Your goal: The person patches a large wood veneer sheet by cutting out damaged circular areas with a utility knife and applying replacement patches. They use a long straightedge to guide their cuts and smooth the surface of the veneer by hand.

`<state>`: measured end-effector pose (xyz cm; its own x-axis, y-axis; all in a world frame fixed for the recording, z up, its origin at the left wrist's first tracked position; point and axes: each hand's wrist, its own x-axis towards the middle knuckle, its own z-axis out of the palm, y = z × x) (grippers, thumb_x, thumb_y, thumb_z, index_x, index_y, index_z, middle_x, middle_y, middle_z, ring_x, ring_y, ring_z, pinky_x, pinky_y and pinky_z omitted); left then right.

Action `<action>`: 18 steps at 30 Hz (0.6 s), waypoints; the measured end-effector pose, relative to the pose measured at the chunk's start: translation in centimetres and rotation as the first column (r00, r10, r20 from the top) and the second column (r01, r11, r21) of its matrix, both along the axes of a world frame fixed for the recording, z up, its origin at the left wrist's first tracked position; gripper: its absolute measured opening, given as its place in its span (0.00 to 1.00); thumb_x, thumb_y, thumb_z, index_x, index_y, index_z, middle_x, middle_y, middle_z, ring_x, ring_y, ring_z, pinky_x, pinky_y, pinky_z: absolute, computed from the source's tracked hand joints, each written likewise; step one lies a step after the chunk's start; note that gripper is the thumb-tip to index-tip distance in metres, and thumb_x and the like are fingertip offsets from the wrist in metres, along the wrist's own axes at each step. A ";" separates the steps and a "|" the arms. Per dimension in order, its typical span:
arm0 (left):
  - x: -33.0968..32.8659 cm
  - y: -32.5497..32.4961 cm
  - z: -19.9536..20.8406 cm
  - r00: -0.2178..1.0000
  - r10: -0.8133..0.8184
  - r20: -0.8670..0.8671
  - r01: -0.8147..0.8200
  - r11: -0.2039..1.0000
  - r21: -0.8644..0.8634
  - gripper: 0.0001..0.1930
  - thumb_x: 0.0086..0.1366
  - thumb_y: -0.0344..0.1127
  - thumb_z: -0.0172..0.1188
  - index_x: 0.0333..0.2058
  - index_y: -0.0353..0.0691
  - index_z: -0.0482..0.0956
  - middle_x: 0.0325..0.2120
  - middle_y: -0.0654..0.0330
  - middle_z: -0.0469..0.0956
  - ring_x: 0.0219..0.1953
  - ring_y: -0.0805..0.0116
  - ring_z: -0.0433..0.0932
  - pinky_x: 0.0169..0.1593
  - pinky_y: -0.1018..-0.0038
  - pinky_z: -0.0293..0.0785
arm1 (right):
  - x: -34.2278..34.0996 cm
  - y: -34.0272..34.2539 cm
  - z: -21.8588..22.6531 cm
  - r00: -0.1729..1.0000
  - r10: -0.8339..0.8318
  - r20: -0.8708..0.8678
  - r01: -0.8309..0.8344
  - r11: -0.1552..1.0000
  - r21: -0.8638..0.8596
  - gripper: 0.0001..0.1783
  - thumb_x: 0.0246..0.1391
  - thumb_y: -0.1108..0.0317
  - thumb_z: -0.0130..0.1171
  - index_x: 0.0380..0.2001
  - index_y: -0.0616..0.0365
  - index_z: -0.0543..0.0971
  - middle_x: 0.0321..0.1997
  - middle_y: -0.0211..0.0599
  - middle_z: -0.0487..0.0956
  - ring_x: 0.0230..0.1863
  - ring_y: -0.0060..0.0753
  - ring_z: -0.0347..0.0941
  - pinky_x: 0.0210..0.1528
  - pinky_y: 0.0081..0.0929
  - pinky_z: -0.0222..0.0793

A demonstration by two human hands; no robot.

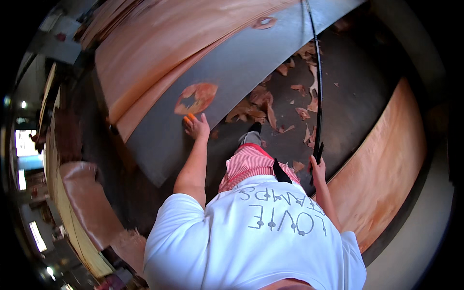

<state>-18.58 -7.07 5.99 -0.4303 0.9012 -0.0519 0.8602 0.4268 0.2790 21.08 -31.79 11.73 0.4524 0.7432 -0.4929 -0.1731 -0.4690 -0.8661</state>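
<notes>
My left hand (195, 127) reaches over the grey tabletop, fingers stretched out, with orange covers on some fingertips. Just beyond those fingertips is a reddish-brown oval scrap of thin wood sheet (207, 94) with a ragged hole, slightly blurred; whether they touch is unclear. In my right hand (317, 170), low on the right, is the near end of a long, thin black pole (319, 87). The pole runs away from me to the far edge of the grey top (159, 145). A smaller holed scrap (264, 22) lies farther along that top.
Large reddish wood sheets (159, 58) are stacked along the far left of the tabletop. Torn scraps (261, 99) litter the dark floor (357, 96). Another reddish stack (386, 164) stands at my right. A curled sheet (87, 198) and pale sheet edges (72, 227) are at left.
</notes>
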 end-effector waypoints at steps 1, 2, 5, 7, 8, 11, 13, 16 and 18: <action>1.4 1.6 -0.5 1.000 -0.013 -0.023 0.014 1.000 0.017 0.35 0.60 0.57 0.40 0.57 0.37 0.54 0.60 0.46 0.47 0.63 0.56 0.43 0.59 0.51 0.43 | 1.0 0.2 0.1 0.999 0.014 0.043 -0.013 1.000 -0.020 0.12 0.52 0.61 0.54 0.27 0.57 0.67 0.14 0.26 0.66 0.12 0.19 0.62 0.14 0.18 0.56; 2.8 3.2 -1.0 0.999 -0.026 -0.045 0.027 0.999 0.034 0.35 0.60 0.58 0.40 0.57 0.38 0.54 0.60 0.47 0.45 0.64 0.57 0.42 0.59 0.49 0.41 | 1.8 0.5 0.1 0.996 0.029 0.085 -0.025 0.999 -0.043 0.12 0.52 0.61 0.54 0.27 0.57 0.67 0.14 0.25 0.66 0.12 0.19 0.62 0.14 0.18 0.56; 10.5 7.3 -1.5 0.941 -0.314 -0.125 0.321 0.946 0.038 0.33 0.59 0.57 0.41 0.57 0.41 0.55 0.60 0.49 0.46 0.63 0.56 0.43 0.59 0.49 0.39 | 3.6 1.3 -0.3 0.994 -0.038 0.105 0.043 0.998 -0.042 0.10 0.51 0.64 0.55 0.29 0.58 0.67 0.12 0.25 0.65 0.10 0.18 0.61 0.13 0.17 0.56; 16.2 10.9 -1.3 0.825 -0.554 -0.110 0.563 0.822 0.080 0.32 0.59 0.56 0.42 0.56 0.42 0.57 0.59 0.50 0.49 0.62 0.55 0.46 0.59 0.48 0.40 | 4.9 3.0 -0.5 0.990 -0.052 0.128 0.060 0.997 -0.057 0.11 0.51 0.65 0.55 0.33 0.59 0.67 0.12 0.25 0.65 0.10 0.17 0.61 0.12 0.17 0.56; 18.9 13.0 -1.1 0.741 -0.667 -0.085 0.672 0.733 0.104 0.31 0.59 0.56 0.42 0.55 0.42 0.59 0.59 0.50 0.52 0.62 0.55 0.48 0.59 0.48 0.40 | 5.5 4.1 -0.6 0.989 -0.064 0.136 0.073 0.995 -0.064 0.11 0.51 0.65 0.55 0.32 0.59 0.68 0.12 0.25 0.65 0.11 0.17 0.61 0.13 0.16 0.56; 25.4 19.4 -0.3 0.598 -0.797 0.089 0.767 0.601 0.223 0.29 0.59 0.55 0.44 0.53 0.40 0.63 0.57 0.51 0.56 0.60 0.54 0.51 0.59 0.51 0.42 | 6.8 7.4 -0.1 0.985 -0.086 0.152 0.102 0.989 -0.105 0.11 0.51 0.65 0.55 0.33 0.60 0.68 0.14 0.25 0.66 0.12 0.16 0.61 0.14 0.16 0.57; 28.3 24.2 0.9 0.583 -0.805 0.113 0.757 0.588 0.285 0.29 0.59 0.55 0.44 0.52 0.38 0.65 0.56 0.50 0.56 0.60 0.54 0.52 0.60 0.52 0.43 | 7.3 10.0 1.0 0.983 -0.100 0.154 0.120 0.985 -0.127 0.12 0.51 0.65 0.55 0.34 0.60 0.69 0.14 0.25 0.66 0.12 0.16 0.61 0.14 0.15 0.57; 29.9 31.9 1.7 0.713 -0.701 0.020 0.667 0.687 0.289 0.30 0.59 0.55 0.45 0.52 0.37 0.64 0.57 0.50 0.56 0.61 0.57 0.51 0.60 0.53 0.42 | 8.3 13.2 1.2 0.978 -0.088 0.187 0.119 0.980 -0.161 0.12 0.51 0.64 0.55 0.35 0.60 0.69 0.14 0.25 0.66 0.12 0.16 0.61 0.14 0.15 0.57; 30.0 35.8 1.3 0.741 -0.664 -0.099 0.658 0.688 0.306 0.30 0.59 0.55 0.45 0.52 0.36 0.63 0.57 0.51 0.56 0.61 0.57 0.51 0.60 0.53 0.41 | 8.7 14.9 1.7 0.979 -0.075 0.189 0.108 0.979 -0.172 0.13 0.52 0.64 0.55 0.36 0.60 0.69 0.14 0.25 0.66 0.12 0.16 0.61 0.14 0.15 0.57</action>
<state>11.40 28.69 7.28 0.2812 0.9210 0.2696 0.8803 -0.3594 0.3096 29.74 -16.88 13.38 0.6080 0.6011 -0.5187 -0.0712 -0.6094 -0.7896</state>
